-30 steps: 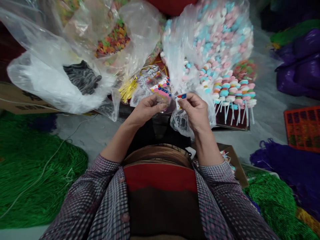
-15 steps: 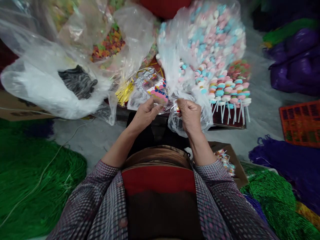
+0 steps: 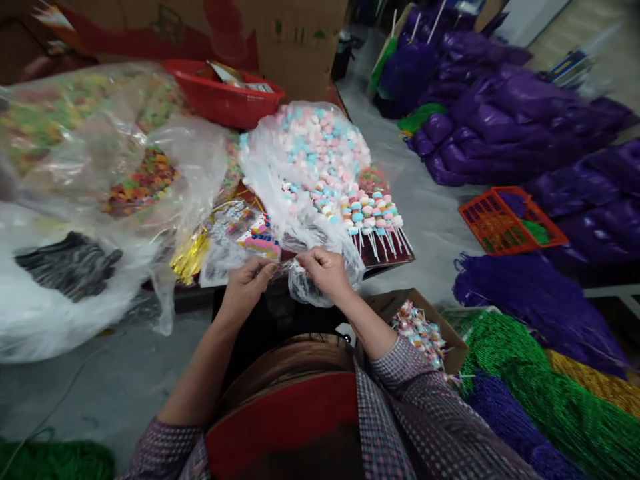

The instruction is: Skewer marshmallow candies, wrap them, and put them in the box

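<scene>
My left hand point(image 3: 246, 285) is closed in a pinch at the table's front edge, its fingers on a thin piece of clear plastic point(image 3: 283, 265). The other end of that plastic is pinched in my right hand point(image 3: 326, 272); its exact shape is blurred. Just beyond my left hand lie clear bags printed with bright colours point(image 3: 260, 235), beside a bunch of gold twist ties point(image 3: 190, 259). A crumpled clear bag point(image 3: 306, 288) hangs below my right hand. To its right, candy skewers point(image 3: 373, 217) on white sticks lie in a row.
Behind are a big bag of pastel marshmallow candy point(image 3: 320, 137), bags of gummy rings point(image 3: 143, 180) and a red basin point(image 3: 225, 100). A cardboard box of wrapped candy sticks point(image 3: 420, 333) stands by my right arm. An orange crate point(image 3: 510, 220) and purple bundles point(image 3: 500, 133) are on the floor.
The view has tilted up and swung right, showing the red basin and more floor. Both hands still pinch the clear plastic close together, over the table edge.
</scene>
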Available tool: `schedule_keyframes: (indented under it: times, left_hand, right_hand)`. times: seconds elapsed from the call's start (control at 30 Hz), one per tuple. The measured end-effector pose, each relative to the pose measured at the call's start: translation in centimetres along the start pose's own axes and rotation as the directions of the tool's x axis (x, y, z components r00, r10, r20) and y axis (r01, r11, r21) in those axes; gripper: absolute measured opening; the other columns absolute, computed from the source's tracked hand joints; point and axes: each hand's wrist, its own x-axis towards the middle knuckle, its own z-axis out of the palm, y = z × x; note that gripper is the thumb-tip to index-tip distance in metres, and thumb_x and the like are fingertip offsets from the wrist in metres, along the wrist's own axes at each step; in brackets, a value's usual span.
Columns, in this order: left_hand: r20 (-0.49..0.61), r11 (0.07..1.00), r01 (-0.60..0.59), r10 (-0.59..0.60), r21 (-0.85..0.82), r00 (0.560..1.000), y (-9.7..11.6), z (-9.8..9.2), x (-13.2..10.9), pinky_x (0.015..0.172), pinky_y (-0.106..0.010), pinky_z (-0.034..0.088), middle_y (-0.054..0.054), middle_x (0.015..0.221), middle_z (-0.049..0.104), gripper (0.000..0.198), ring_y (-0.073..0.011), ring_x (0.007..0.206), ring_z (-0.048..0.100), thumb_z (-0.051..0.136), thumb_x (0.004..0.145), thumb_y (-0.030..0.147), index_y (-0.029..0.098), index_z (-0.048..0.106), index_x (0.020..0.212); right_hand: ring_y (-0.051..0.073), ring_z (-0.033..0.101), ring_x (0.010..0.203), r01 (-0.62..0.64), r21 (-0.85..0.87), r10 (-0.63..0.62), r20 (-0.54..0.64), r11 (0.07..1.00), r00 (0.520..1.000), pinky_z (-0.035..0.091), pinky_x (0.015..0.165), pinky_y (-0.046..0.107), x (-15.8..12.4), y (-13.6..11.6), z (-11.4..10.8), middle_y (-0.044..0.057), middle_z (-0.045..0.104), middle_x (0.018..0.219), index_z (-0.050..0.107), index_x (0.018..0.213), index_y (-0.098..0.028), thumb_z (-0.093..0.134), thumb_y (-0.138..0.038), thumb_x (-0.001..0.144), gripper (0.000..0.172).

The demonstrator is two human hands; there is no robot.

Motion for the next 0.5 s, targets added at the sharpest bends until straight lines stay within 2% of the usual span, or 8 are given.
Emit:
schedule_keyframes:
  times: [0.1,0.17,0.2,0.27,0.3,0.37,0.43,0.5]
  left_hand:
    - [-0.051,1.000,-0.018,0.018,-0.004,0.999,-0.1,-0.1,0.2,0.062,-0.027,0.036,0.003,0.059,0.053,0.038,-0.0122,0.060,0.047,0.066,0.086,0.052,0.020,0.064,0.067]
    - [-0.095,0.999,-0.040,0.039,-0.006,0.995,-0.1,-0.4,0.3,0.067,-0.028,0.038,0.001,0.064,0.057,0.039,-0.0133,0.066,0.050,0.066,0.086,0.052,0.020,0.062,0.065]
    - [-0.116,0.999,-0.041,0.039,-0.013,0.993,0.0,-0.6,0.3,0.068,-0.027,0.039,0.001,0.066,0.058,0.038,-0.0137,0.068,0.051,0.067,0.086,0.051,0.020,0.063,0.065]
    - [-0.155,0.999,-0.029,0.021,-0.044,0.988,0.0,-0.9,0.3,0.067,-0.027,0.040,0.001,0.064,0.058,0.036,-0.0138,0.067,0.051,0.069,0.085,0.049,0.020,0.065,0.065]
    - [-0.170,0.998,-0.021,0.009,-0.067,0.985,-0.1,-1.0,0.3,0.066,-0.026,0.040,0.002,0.063,0.058,0.034,-0.0136,0.066,0.051,0.070,0.084,0.049,0.020,0.066,0.066]
    - [-0.198,0.992,-0.016,-0.009,-0.122,0.980,-0.2,-0.8,0.3,0.065,-0.025,0.042,0.002,0.063,0.059,0.031,-0.0131,0.065,0.052,0.072,0.084,0.048,0.020,0.070,0.070]
    - [-0.226,0.982,-0.020,-0.023,-0.188,0.974,-0.5,-0.5,0.4,0.064,-0.024,0.044,0.002,0.064,0.060,0.029,-0.0125,0.064,0.052,0.074,0.082,0.048,0.020,0.074,0.076]
    - [-0.243,0.971,-0.027,-0.033,-0.239,0.969,-0.7,-0.3,0.4,0.063,-0.024,0.045,0.002,0.066,0.061,0.028,-0.0120,0.063,0.053,0.076,0.081,0.048,0.020,0.076,0.081]
  right_hand:
    - [0.010,0.041,0.053,0.104,-0.153,-0.093,0.075,0.983,0.993,0.035,0.055,0.025,0.1,-0.1,-1.1,-0.005,0.043,0.048,0.047,0.049,-0.022,0.059,-0.060,0.091,0.058]
    - [0.011,0.046,0.053,0.125,-0.219,-0.107,0.091,0.968,0.990,0.038,0.056,0.025,0.5,-0.1,-2.9,-0.004,0.048,0.051,0.052,0.052,-0.022,0.057,-0.056,0.093,0.054]
    - [0.012,0.051,0.057,0.126,-0.257,-0.114,0.061,0.958,0.992,0.041,0.059,0.026,0.8,0.0,-4.3,-0.003,0.056,0.056,0.059,0.058,-0.022,0.056,-0.054,0.094,0.048]
    - [0.016,0.063,0.070,0.104,-0.374,-0.152,-0.101,0.922,0.983,0.048,0.070,0.028,1.6,0.2,-7.9,0.002,0.071,0.073,0.072,0.077,-0.022,0.055,-0.047,0.094,0.035]
    - [0.018,0.066,0.080,0.066,-0.468,-0.178,-0.199,0.882,0.964,0.050,0.077,0.031,2.1,0.3,-10.0,0.005,0.075,0.084,0.075,0.085,-0.022,0.055,-0.044,0.094,0.032]
    - [0.023,0.069,0.090,-0.093,-0.659,-0.174,-0.328,0.746,0.928,0.049,0.084,0.035,2.8,0.6,-13.9,0.010,0.078,0.096,0.079,0.092,-0.020,0.054,-0.037,0.093,0.029]
    - [0.027,0.070,0.094,-0.269,-0.781,-0.076,-0.373,0.563,0.925,0.048,0.083,0.037,3.4,0.9,-16.9,0.017,0.079,0.102,0.080,0.096,-0.016,0.053,-0.035,0.093,0.033]
    - [0.030,0.070,0.094,-0.361,-0.843,0.050,-0.373,0.399,0.926,0.047,0.078,0.037,3.7,1.1,-18.4,0.021,0.079,0.102,0.081,0.096,-0.013,0.052,-0.034,0.094,0.036]
